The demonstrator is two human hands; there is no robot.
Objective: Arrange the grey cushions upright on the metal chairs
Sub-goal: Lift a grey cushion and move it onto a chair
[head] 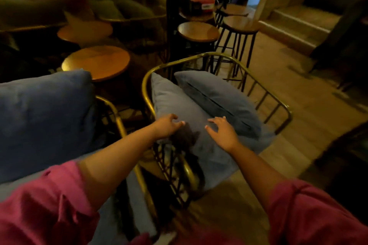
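A brass-coloured metal chair (264,83) stands in the middle with two grey cushions in it. The nearer cushion (175,101) leans against the chair's left rail. The farther cushion (217,93) lies tilted behind it, its dark zip facing up. My left hand (167,126) hovers with spread fingers over the near cushion's lower left edge. My right hand (224,131) is open over the same cushion, a little to the right. Neither hand grips anything. A second metal chair (113,109) at the left holds a big grey cushion (43,117) standing upright.
A round wooden table (97,61) sits beyond the left chair, another (85,31) behind it. Several wooden bar stools (241,24) stand behind the middle chair. Steps (294,28) rise at the back right. Wooden floor (310,117) extends to the right.
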